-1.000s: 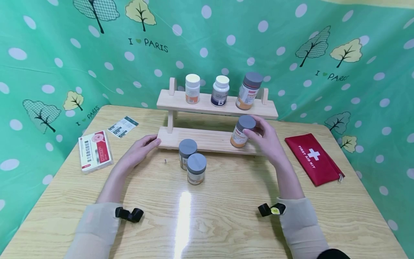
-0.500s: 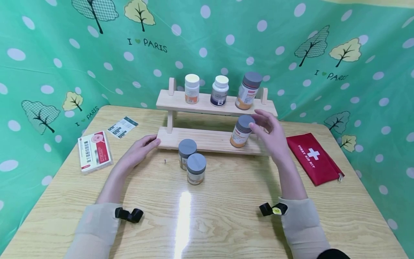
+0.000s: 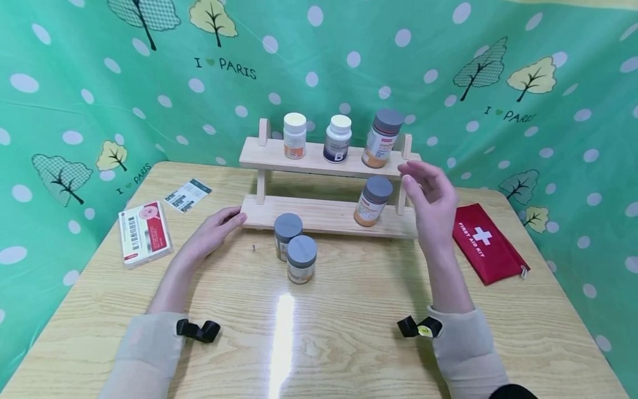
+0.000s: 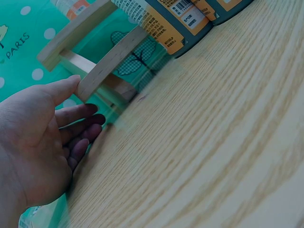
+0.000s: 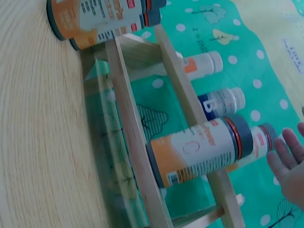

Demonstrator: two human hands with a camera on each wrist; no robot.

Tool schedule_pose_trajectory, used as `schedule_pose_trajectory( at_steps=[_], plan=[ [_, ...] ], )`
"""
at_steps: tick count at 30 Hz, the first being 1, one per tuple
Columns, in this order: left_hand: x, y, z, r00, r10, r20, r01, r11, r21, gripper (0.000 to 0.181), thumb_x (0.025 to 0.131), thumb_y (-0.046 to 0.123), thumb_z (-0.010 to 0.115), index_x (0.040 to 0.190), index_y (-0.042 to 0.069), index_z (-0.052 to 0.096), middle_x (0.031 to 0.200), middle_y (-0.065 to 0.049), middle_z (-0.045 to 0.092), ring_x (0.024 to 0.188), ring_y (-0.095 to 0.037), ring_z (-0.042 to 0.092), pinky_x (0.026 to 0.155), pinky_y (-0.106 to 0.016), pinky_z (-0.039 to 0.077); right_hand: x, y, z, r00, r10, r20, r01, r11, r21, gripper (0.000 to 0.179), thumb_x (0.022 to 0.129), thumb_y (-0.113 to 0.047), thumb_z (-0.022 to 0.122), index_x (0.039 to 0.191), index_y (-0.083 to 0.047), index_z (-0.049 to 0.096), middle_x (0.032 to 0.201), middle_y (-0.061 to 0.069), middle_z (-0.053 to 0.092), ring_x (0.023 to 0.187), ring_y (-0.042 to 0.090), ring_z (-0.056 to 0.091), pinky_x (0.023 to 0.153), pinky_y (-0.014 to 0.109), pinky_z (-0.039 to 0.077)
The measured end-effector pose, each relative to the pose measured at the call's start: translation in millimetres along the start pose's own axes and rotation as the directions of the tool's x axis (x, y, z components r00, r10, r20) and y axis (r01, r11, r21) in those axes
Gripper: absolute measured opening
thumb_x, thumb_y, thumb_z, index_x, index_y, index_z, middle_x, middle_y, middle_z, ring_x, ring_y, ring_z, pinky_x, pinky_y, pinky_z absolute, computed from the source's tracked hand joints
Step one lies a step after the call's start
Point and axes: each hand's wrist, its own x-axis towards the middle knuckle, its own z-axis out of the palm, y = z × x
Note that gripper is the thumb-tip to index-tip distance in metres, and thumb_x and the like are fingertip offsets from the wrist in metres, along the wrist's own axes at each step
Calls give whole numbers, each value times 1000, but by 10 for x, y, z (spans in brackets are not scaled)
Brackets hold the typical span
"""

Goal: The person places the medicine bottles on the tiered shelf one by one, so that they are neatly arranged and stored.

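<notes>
A two-tier wooden shelf (image 3: 319, 214) stands at the back of the table. On its lower board, towards the right, stands a grey-lidded supplement bottle (image 3: 372, 201). My right hand (image 3: 432, 206) is raised just right of that bottle, apart from it, fingers loosely bent around nothing. In the right wrist view its fingertips (image 5: 284, 156) show at the right edge. My left hand (image 3: 211, 237) is at the shelf's left end; in the left wrist view the thumb (image 4: 66, 90) touches the lower board's end, while the other fingers hang loosely below.
The upper board carries two white-capped bottles (image 3: 295, 136) (image 3: 338, 139) and a larger grey-lidded bottle (image 3: 382, 139). Two grey-lidded jars (image 3: 288, 237) (image 3: 302, 259) stand before the shelf. A medicine box (image 3: 145, 234) and a card (image 3: 188, 195) lie left; a red first aid pouch (image 3: 488, 241) lies right.
My right hand has let go of the bottle on the lower board and moved right, away from it. The bottle stays standing there. My left hand keeps its place at the shelf end.
</notes>
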Motion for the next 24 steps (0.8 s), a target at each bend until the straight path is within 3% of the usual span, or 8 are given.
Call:
schedule_pose_trajectory(
  at_steps=[6, 13, 17, 24],
  plan=[
    [-4, 1, -1, 1000, -4, 2, 4, 1000, -3, 80, 105, 58, 47, 164, 8, 26, 170, -21, 26, 160, -42, 16, 129, -62, 19, -79, -39, 121, 989, -61, 132, 49, 995, 90, 27, 99, -3, 64, 126, 0, 66, 115, 6, 75, 109, 20, 72, 101, 28, 59],
    [-1, 1, 1, 1000, -9, 3, 9, 1000, -7, 80, 105, 59, 47, 164, 9, 26, 170, -20, 26, 160, -42, 16, 129, -62, 18, -199, -50, 293, 952, -6, 305, 5, 1000, 3, 29, 98, -2, 65, 127, 0, 66, 116, 6, 74, 108, 18, 71, 98, 29, 61],
    [1, 3, 2, 1000, -5, -2, 5, 1000, 4, 80, 104, 59, 47, 163, 9, 27, 169, -20, 27, 160, -42, 17, 129, -62, 19, -266, -39, 388, 902, 66, 427, -33, 996, -84, 33, 99, -5, 67, 132, -1, 63, 123, 13, 70, 114, 18, 68, 98, 26, 60],
    [-11, 9, 1, 1000, 11, -5, -11, 1000, 0, 79, 105, 57, 48, 163, 7, 28, 168, -21, 29, 159, -42, 19, 129, -61, 20, -365, 6, 536, 789, 186, 586, -102, 980, -173, 41, 97, -7, 70, 137, -9, 62, 132, 14, 67, 123, 27, 65, 102, 35, 60]
  ],
)
